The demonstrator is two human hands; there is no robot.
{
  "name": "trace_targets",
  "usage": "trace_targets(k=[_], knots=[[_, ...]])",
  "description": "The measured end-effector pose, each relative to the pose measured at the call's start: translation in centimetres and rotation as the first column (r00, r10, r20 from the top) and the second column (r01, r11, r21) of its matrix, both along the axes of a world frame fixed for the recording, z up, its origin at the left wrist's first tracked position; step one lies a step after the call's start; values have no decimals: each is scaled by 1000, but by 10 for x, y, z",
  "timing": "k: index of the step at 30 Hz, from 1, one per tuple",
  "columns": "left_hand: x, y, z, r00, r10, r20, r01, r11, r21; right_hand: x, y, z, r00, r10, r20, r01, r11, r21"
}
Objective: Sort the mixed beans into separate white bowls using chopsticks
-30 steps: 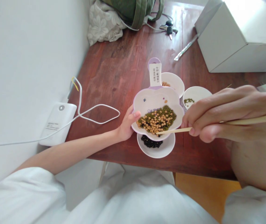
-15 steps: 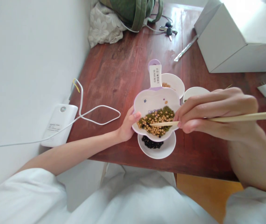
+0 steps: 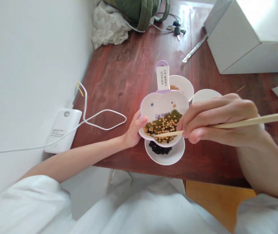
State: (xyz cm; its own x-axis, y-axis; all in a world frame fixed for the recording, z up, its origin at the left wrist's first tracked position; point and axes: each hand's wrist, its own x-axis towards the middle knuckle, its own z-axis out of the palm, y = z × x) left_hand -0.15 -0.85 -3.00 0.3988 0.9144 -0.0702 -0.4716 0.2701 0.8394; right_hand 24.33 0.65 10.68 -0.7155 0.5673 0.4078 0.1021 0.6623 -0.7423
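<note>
My left hand (image 3: 134, 130) grips the left rim of a white, lilac-edged bowl (image 3: 151, 112) with a labelled handle, thumb over the edge. Mixed beans (image 3: 164, 125), green, yellowish and a few black, lie in the lower part of this bowl. Between the fingers of my right hand (image 3: 217, 120) are pale wooden chopsticks (image 3: 258, 121); their tips reach among the beans near the bowl's lower left. Under the bowl's front edge, a white dish (image 3: 175, 155) holds black beans (image 3: 159, 148). Behind it, another white dish (image 3: 185, 86) contains yellowish beans (image 3: 174, 87).
A further white dish (image 3: 205, 95) is partly behind my right hand. On the left lie a white power bank (image 3: 64, 130) and its looped cable (image 3: 104, 111). Toward the back are a green bag (image 3: 134, 11), keys (image 3: 177, 30) and a large white box (image 3: 246, 35).
The chopstick tips have moved slightly down and left within the beans, and my right hand has shifted a little left. My left hand keeps its hold on the bowl.
</note>
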Motion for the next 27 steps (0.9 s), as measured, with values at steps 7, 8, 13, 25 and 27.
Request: trace_targets(k=[7,8,13,25,27], knots=[[1,0,1,1000,6,-20,-6,1000,-10,-1,1,0,995,-98,0,98,991,94],[1,0,2,1000,4,-19,-4,1000,-16,-2,1,0,996,-90,23,87,991,101],[1,-1,1,1000,19,-6,-19,1000,-25,-5,2,0,996,-1,89,-7,995,98],[5,-1,9,999,42,14,-42,999,-28,-1,2,1,998,-8,62,4,998,68],[6,0,10,999,36,25,-35,999,-27,-1,3,1,998,-5,64,-1,995,96]])
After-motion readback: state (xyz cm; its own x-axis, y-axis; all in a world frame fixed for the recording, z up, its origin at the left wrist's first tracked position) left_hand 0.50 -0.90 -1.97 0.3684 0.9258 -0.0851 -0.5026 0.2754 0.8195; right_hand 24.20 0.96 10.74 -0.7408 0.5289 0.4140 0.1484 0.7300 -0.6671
